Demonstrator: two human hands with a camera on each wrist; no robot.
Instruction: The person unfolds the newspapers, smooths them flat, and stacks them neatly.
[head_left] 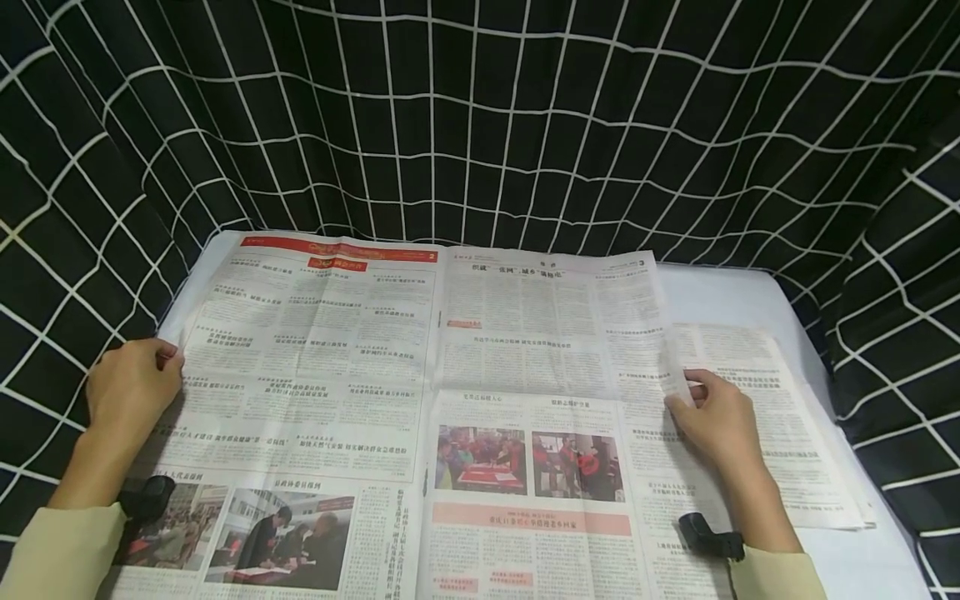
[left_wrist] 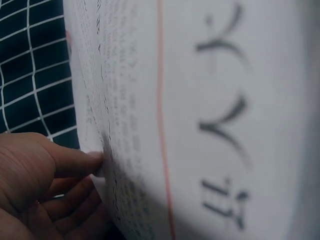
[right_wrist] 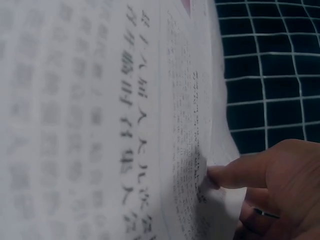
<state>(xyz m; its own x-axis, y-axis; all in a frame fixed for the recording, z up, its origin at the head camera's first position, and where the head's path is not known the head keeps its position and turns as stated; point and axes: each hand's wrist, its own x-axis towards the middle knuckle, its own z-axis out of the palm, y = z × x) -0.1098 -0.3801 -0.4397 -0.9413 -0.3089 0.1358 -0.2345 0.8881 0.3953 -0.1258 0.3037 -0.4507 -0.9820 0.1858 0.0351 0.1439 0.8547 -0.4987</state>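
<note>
An opened newspaper spread (head_left: 382, 358) fills the middle of the head view, with a red banner along its top left and several colour photos lower down. My left hand (head_left: 135, 383) pinches its left edge between thumb and fingers. In the left wrist view the thumb of the left hand (left_wrist: 55, 170) presses on the printed side while the other fingers curl behind. The right edge of the sheet is pinched by my right hand (head_left: 716, 421). The right wrist view shows the right hand (right_wrist: 280, 185) with its thumb on top of the newspaper (right_wrist: 170, 125).
A folded stack of newspaper (head_left: 795, 433) lies to the right, partly under the spread. Both rest on a white surface (head_left: 720, 292). Black cloth with a white grid (head_left: 480, 125) rises at the back and both sides.
</note>
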